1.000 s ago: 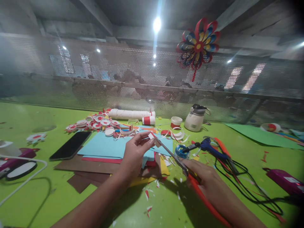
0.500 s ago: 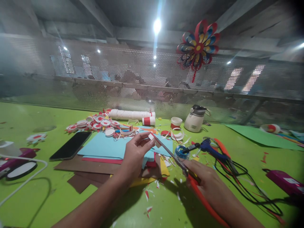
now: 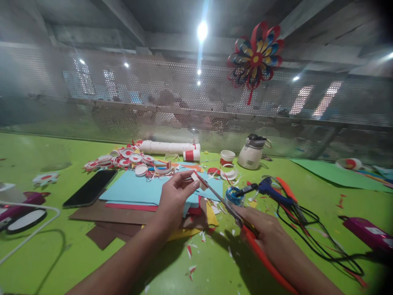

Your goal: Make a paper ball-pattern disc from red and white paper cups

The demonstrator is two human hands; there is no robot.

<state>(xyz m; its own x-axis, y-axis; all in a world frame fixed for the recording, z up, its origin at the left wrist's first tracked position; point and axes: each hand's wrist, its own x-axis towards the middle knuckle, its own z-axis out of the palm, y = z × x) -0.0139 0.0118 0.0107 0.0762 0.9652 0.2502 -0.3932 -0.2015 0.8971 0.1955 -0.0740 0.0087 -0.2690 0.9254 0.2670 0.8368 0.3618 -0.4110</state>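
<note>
My left hand [image 3: 177, 194] pinches a small red and white piece of paper [image 3: 194, 176] between thumb and fingers, above a stack of light blue paper [image 3: 132, 187]. Wrapped round the orange handles of a pair of scissors [image 3: 241, 221] is my right hand [image 3: 260, 229]. The scissor blades point up and to the left, their tips at the paper piece beside my left fingertips. Whether the blades have cut into it I cannot tell. Behind the scissors stands a small blue round container [image 3: 235, 196].
A glue gun [image 3: 273, 191] with black cable lies right, near a purple device [image 3: 367, 231]. A phone [image 3: 90, 188] and red-white paper discs [image 3: 123, 157] lie left. Stacked white cups [image 3: 168, 147] and a bottle [image 3: 251, 152] stand behind. Paper scraps [image 3: 192, 270] litter the green table [image 3: 172, 274].
The scissors and both hands keep almost the same places. The small paper piece looks slightly shifted at the blade tips. The whole view has moved very slightly.
</note>
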